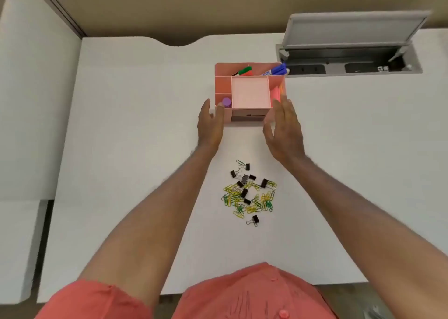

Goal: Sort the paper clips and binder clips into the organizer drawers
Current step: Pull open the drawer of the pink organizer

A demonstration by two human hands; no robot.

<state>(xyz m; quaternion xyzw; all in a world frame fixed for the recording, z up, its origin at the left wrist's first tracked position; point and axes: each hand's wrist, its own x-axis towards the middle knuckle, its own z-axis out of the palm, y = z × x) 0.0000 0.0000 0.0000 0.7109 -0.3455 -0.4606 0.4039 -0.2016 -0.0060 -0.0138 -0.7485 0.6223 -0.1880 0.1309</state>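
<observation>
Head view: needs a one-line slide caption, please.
Both open hands, left hand and right hand, flank the pink organizer; mixed clips wait unsorted on the white desk.

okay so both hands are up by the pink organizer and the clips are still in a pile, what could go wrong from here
1. The paper clips and binder clips lie tangled in one pile, so picking one may drag others along and mix the sorting.
2. The drawers look shut; pulling one could slide the light organizer unless the left hand or right hand steadies it.
3. The forearms pass close beside the pile and might scatter it.
</observation>
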